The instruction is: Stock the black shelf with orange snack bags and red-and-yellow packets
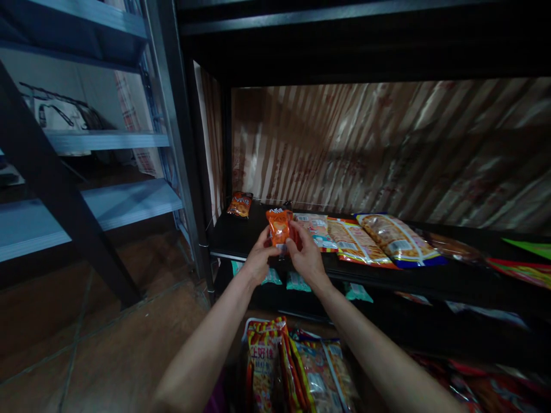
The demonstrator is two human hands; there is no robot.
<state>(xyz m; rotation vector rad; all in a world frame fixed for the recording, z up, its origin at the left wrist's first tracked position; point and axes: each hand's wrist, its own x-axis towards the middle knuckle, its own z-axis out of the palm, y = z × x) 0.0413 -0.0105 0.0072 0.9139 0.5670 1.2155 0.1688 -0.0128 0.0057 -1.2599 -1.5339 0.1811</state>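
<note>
The left hand [257,259] and right hand [308,257] both held the orange snack bag [280,223] near the black shelf's [230,236] front (a holding step, likely needing soft, steady care next).

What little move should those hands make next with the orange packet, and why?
Probably settle the orange packet on the black shelf, near the similar small packet at the left. The left hand and right hand both hold it at that shelf's front, and other snack bags already lie there.
</note>
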